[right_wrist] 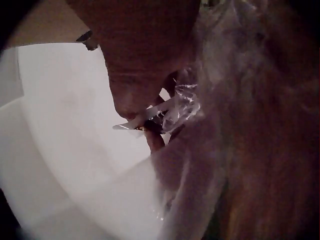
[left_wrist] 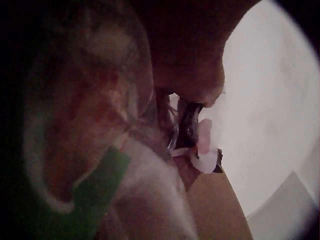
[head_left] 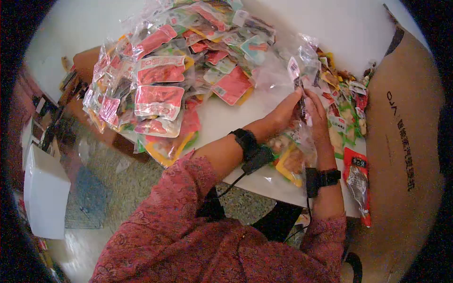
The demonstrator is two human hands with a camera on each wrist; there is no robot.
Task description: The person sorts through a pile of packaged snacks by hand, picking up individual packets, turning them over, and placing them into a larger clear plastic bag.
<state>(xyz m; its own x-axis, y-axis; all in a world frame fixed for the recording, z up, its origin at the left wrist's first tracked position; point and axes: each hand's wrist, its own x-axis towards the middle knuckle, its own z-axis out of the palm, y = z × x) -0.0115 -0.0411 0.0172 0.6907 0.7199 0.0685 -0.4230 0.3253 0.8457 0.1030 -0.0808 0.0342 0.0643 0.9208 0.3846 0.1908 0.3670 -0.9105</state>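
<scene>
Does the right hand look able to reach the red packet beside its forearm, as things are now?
Probably yes, once the right hand releases the dark packet it holds with the left hand; nothing seems to cover the red packet.

**Packet (head_left: 293, 70) between the fingers (head_left: 320, 104), pile (head_left: 159, 70) to the left, heap (head_left: 339, 123) to the right**

On my feed, the packet sits between the left hand (head_left: 284, 112) and the right hand (head_left: 315, 121), one end sticking out beyond the fingertips, away from the body. Left of the fingers, I have the pile of bags spread over the table (head_left: 227, 123) and reaching farther back than they do. Right of them, the heap of smaller bags lies on the table, and past it I see a big cardboard box (head_left: 403, 141). Nearer the body than the fingers, a bag (head_left: 290, 162) lies between the two wrists; a single pouch (head_left: 357, 177) lies right of the right wrist, just beside the box.
</scene>
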